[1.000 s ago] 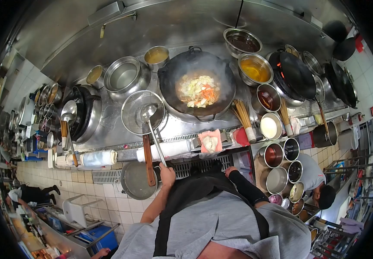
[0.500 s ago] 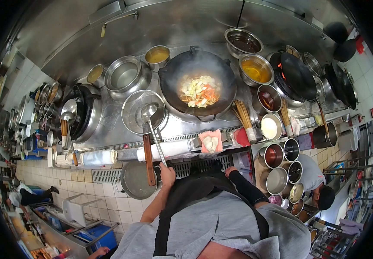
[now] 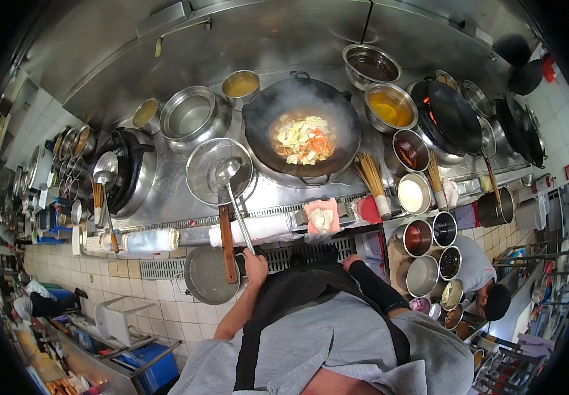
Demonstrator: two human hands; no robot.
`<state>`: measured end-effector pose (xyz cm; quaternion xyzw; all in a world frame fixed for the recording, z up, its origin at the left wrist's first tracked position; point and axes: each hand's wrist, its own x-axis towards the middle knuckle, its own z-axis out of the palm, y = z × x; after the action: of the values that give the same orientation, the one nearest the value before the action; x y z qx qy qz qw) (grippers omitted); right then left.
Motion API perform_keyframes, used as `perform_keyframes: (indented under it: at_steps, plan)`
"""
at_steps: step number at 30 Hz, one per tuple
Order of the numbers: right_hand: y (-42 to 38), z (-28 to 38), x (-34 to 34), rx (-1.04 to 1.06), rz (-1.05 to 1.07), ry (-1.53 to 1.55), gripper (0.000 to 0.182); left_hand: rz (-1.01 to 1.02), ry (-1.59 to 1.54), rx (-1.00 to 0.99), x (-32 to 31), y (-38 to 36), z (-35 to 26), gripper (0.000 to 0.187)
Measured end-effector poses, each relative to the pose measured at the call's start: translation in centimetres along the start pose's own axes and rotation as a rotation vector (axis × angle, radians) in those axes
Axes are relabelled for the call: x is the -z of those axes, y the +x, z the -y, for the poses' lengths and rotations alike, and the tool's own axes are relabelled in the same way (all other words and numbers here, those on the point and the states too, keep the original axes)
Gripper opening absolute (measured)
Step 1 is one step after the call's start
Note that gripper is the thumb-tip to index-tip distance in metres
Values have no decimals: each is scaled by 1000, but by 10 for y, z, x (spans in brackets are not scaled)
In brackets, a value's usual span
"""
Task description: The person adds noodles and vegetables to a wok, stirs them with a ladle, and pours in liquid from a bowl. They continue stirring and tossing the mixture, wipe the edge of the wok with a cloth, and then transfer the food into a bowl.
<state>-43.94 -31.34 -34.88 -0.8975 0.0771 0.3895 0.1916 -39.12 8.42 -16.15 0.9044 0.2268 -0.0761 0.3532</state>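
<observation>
My left hand (image 3: 255,268) is closed round the end of a long metal ladle (image 3: 239,214). The ladle's bowl rests over a round mesh strainer (image 3: 199,172) with a wooden handle (image 3: 226,243). Beyond the counter's edge, a large black wok (image 3: 261,141) holds shredded cabbage and carrot (image 3: 305,139), with steam rising. My right hand (image 3: 350,261) hangs low by the counter front, below the folded cloth (image 3: 321,218); its fingers are too small and partly hidden to read. Bamboo brushes (image 3: 371,181) lie right of the wok.
Metal pots stand around the wok, one with yellow oil (image 3: 392,108), another with dark liquid (image 3: 371,64). Seasoning containers (image 3: 418,238) cluster at my right. A second wok (image 3: 454,118) sits beside a flame. A co-worker (image 3: 478,270) bends at the right; another person (image 3: 41,304) is far left.
Steam over the wok has shifted. A hand at the bottom left edge has gone from view. My own hands and the ladle stay in place.
</observation>
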Motion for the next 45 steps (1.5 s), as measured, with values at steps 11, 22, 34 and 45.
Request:
perform_keyframes:
  at_steps: [11, 22, 34, 45]
  plan:
    - [20, -24, -28, 194, -249, -28, 19, -49, 1, -49, -7, 3, 10, 31]
    - [21, -21, -28, 18, -208, 218, 14, -4, 11, -3, -1, 1, 2, 31]
    - [26, -31, -33, 176, -171, 67, 15, -34, 1, -47, -4, 2, 9, 30]
    - [25, -26, -26, 6, 40, 51, 30, 11, 5, 4, -2, 1, 5, 33]
